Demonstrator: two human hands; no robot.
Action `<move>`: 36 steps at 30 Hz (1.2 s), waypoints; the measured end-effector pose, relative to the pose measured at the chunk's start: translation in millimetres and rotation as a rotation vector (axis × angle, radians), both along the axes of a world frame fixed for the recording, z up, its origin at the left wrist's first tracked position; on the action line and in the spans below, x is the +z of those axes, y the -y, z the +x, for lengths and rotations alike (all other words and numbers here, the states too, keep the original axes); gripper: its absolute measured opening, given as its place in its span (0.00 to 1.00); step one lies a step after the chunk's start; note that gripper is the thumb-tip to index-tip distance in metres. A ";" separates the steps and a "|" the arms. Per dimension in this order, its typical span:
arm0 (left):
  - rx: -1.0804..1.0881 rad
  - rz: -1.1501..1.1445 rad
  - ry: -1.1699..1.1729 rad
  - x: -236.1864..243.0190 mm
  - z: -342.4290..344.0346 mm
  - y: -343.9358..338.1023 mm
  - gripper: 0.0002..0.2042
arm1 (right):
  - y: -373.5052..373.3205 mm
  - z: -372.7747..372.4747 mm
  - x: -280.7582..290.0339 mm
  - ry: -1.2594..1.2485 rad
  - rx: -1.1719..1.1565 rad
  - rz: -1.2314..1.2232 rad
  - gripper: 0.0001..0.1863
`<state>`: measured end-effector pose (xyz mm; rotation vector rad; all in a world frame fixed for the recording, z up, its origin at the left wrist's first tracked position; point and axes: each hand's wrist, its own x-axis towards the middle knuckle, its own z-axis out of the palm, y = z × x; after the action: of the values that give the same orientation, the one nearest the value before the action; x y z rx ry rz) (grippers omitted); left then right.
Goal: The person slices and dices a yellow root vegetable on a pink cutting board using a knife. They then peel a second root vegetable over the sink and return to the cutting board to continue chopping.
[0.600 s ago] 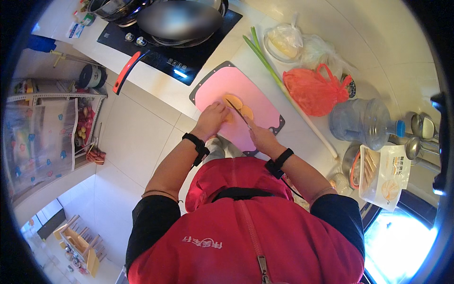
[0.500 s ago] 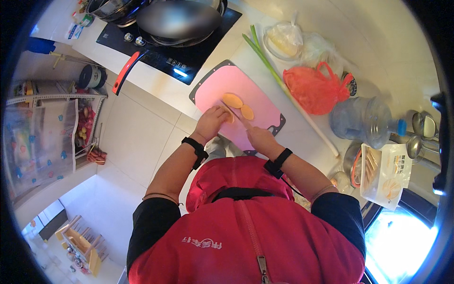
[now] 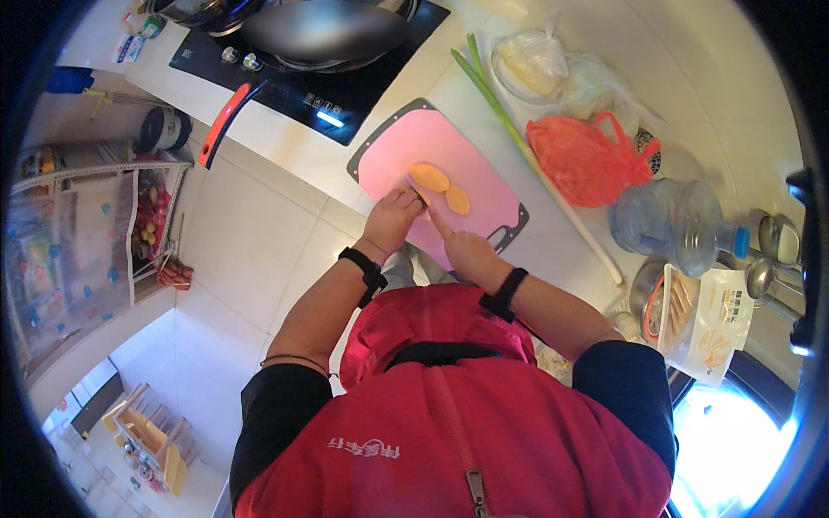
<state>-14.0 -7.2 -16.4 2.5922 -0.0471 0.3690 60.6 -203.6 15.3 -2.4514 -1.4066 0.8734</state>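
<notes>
A pink cutting board (image 3: 401, 138) with dark grey ends lies aslant on the counter in front of me. On it two orange oval slices (image 3: 429, 177) overlap slightly at their edges; their kind is unclear. My left hand (image 3: 393, 216) presses down near them with bent fingers, closed on a piece of the same orange food that is mostly hidden. My right hand (image 3: 472, 256) grips a knife (image 3: 418, 188), index finger stretched along it. The thin blade rests close to the left fingertips, and the handle is covered by my palm.
A black cooktop (image 3: 294, 99) bears a pan (image 3: 324, 33), with a red-edged handle (image 3: 226, 125) jutting out nearby. A long green onion (image 3: 518, 138) lies right of the board, beside a red plastic bag (image 3: 579, 164), a clear water jug (image 3: 673, 226) and metal ladles (image 3: 760, 278).
The knife blade has shifted nearer my left fingers, and the right index finger reaches further along it. The orange piece under my left hand shows less. The whole view has shifted slightly.
</notes>
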 end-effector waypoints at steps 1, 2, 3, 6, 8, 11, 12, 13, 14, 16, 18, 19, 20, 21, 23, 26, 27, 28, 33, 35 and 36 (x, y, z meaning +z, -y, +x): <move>-0.012 -0.005 -0.021 -1.7 0.1 -1.1 0.07 | -3.8 -0.9 -12.2 0.036 -0.011 0.042 0.43; -0.022 -0.002 -0.048 -2.1 2.0 -2.9 0.07 | -6.7 1.6 -21.2 0.077 -0.021 0.090 0.43; -0.025 -0.004 -0.018 -1.4 2.7 -2.8 0.07 | -6.6 3.9 -25.6 0.059 -0.025 0.068 0.43; -0.039 0.015 0.005 -0.4 1.6 -4.1 0.07 | -6.7 8.6 -25.3 -0.097 -0.115 0.036 0.41; -0.032 0.040 -0.014 -1.4 1.2 -6.0 0.08 | -0.8 19.2 -16.0 -0.336 -0.251 0.073 0.38; -0.003 0.054 0.037 -4.4 0.1 -3.9 0.07 | 11.3 14.0 -1.0 -0.381 -0.303 -0.046 0.38; -0.004 0.025 0.008 -5.7 -0.3 -3.0 0.08 | 12.3 14.8 0.3 -0.384 -0.281 -0.022 0.39; -0.009 -0.001 -0.032 -6.5 -1.2 -3.2 0.08 | 13.9 14.9 0.9 -0.379 -0.278 -0.013 0.40; -0.008 -0.012 -0.065 -7.1 -1.3 -3.5 0.09 | 14.3 15.5 0.3 -0.409 -0.246 0.032 0.41; 0.012 -0.034 -0.064 -6.9 -2.6 -3.4 0.08 | 12.6 17.1 -2.4 -0.385 -0.243 0.112 0.42; 0.012 -0.048 -0.045 -6.1 -2.0 -3.7 0.07 | 10.5 17.8 -3.6 -0.312 -0.227 0.118 0.41; 0.005 -0.055 -0.033 -5.5 -1.9 -4.0 0.07 | 8.9 16.2 -3.4 -0.237 -0.222 0.067 0.40; -0.002 -0.064 -0.022 -4.6 -1.9 -3.9 0.07 | 7.9 13.8 -2.1 -0.188 -0.219 -0.008 0.38; 0.001 -0.067 -0.031 -3.7 -1.6 -3.7 0.07 | 7.1 11.7 -0.3 -0.129 -0.206 0.009 0.38; 0.006 -0.072 -0.047 -2.3 -1.3 -2.6 0.06 | 7.9 7.2 3.5 -0.062 -0.185 0.022 0.36; 0.031 -0.055 -0.015 -0.6 -0.2 0.5 0.04 | 15.3 4.1 4.2 -0.080 -0.125 0.007 0.35; 0.040 -0.054 -0.019 -0.1 -0.7 1.5 0.04 | 19.0 2.8 2.4 -0.086 -0.121 0.001 0.36; 0.047 -0.052 -0.023 0.2 -0.5 2.1 0.04 | 22.9 2.1 -0.1 -0.091 -0.117 -0.005 0.36; 0.054 -0.080 -0.061 1.8 -0.3 2.0 0.05 | 34.2 2.1 -12.8 -0.011 -0.047 0.024 0.39; 0.053 -0.094 -0.047 3.0 -0.9 1.0 0.06 | 40.7 3.9 -10.0 -0.008 -0.021 0.135 0.40; 0.052 -0.096 -0.044 3.4 -1.5 0.7 0.06 | 45.6 7.6 -7.4 -0.045 -0.022 0.030 0.39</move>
<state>-15.5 -7.9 -13.0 2.5098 0.0525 0.3243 68.2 -249.2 7.9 -2.4050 -1.3652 0.8910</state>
